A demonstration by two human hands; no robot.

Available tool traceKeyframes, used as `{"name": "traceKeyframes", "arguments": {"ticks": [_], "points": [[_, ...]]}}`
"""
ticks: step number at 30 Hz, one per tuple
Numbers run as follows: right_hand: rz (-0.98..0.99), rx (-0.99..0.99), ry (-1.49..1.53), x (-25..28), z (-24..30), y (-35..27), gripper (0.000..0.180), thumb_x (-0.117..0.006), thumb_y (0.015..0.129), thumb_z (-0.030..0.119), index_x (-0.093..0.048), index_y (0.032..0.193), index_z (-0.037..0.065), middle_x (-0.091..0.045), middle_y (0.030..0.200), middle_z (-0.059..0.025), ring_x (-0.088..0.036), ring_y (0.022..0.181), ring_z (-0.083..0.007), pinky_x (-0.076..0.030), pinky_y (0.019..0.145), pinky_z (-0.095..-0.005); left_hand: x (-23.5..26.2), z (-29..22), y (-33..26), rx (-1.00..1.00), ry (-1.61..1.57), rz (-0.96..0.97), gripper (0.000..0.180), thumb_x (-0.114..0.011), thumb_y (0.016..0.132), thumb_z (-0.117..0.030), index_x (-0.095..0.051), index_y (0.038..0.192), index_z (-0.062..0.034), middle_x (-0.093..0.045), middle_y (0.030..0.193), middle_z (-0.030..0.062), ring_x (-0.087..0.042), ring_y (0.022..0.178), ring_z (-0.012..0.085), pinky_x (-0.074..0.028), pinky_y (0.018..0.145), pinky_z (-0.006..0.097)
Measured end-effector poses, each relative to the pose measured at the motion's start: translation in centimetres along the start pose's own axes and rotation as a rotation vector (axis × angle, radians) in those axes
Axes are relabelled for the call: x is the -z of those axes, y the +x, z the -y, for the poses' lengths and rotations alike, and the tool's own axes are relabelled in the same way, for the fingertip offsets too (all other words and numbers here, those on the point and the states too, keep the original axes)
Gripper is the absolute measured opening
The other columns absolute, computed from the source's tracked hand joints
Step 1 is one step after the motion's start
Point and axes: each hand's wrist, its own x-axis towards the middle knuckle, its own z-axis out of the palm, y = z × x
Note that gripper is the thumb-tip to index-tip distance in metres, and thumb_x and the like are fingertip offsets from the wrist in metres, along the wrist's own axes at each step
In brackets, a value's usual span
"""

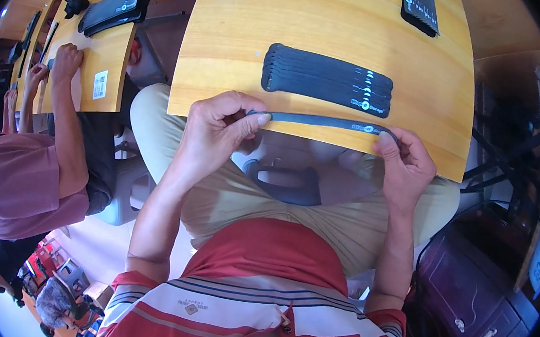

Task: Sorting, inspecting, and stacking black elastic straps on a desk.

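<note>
Right now, in the head view, your left hand (225, 121) and right hand (409, 158) each pinch one end of a narrow dark fabric-like strap (324, 121), its long axis running left to right. Just beyond it, nearly parallel, a fanned stack of flat dark straps (322, 76) lies on the yellowish wooden table (224, 45), neither hand clearly nearer.

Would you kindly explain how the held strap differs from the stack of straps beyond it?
The strap is held between the left hand and right hand; the stack lies on the table, untouched. The strap shows as one narrow band, while the stack forms a broad, layered bundle. Both are dark with light printing.
</note>
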Motion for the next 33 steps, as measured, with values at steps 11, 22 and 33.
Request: {"name": "traceKeyframes", "arguments": {"ticks": [11,22,33], "points": [[-0.056,0.004,-0.099,-0.8,0.6,1.6,0.016,-0.068,0.097,0.005,-0.072,0.110,-0.004,-0.067,0.096,-0.0048,-0.062,0.074,-0.0077,-0.053,0.063,-0.0215,-0.7,1.2,3.0,-0.006,0.011,-0.137,0.019,-0.073,0.093,-0.004,-0.073,0.111,0.0014,-0.067,0.082,-0.0009,-0.060,0.073,0.0046,-0.051,0.066,0.020],[-0.114,-0.126,-0.134,-0.8,0.1,1.8,0.014,-0.071,0.095,0.004,-0.072,0.107,-0.001,-0.068,0.092,-0.0034,-0.061,0.074,-0.0070,-0.049,0.063,-0.0206,-0.9,0.8,3.9,0.095,0.058,-0.159,0.011,-0.075,0.091,-0.002,-0.072,0.101,0.0027,-0.070,0.083,0.0021,-0.062,0.073,0.0049,-0.052,0.067,0.020],[-0.107,0.001,-0.186,-0.9,-0.2,2.5,0.012,-0.072,0.092,0.003,-0.072,0.102,-0.005,-0.071,0.093,-0.0106,-0.065,0.077,-0.0149,-0.052,0.071,-0.0257,-0.9,0.7,4.2,0.090,0.046,-0.164,0.011,-0.072,0.093,0.001,-0.069,0.104,0.0035,-0.069,0.085,0.0016,-0.061,0.074,0.0038,-0.051,0.066,0.018]]}}
